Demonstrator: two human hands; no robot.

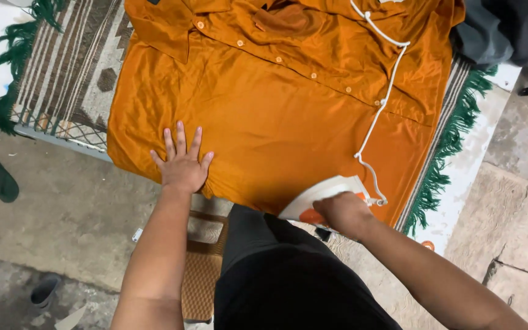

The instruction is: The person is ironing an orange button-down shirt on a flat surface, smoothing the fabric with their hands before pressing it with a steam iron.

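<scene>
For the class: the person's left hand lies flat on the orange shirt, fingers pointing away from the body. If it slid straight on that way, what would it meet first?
Probably only more orange shirt, then its button placket; the left hand has nothing else ahead.

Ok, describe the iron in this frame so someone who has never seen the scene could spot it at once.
Start at the big orange shirt spread over the patterned rug with green fringe. At the shirt's near edge, the right hand grips the iron. It is the only white thing on the fabric with orange trim, and a white cord runs from it across the shirt.
</scene>
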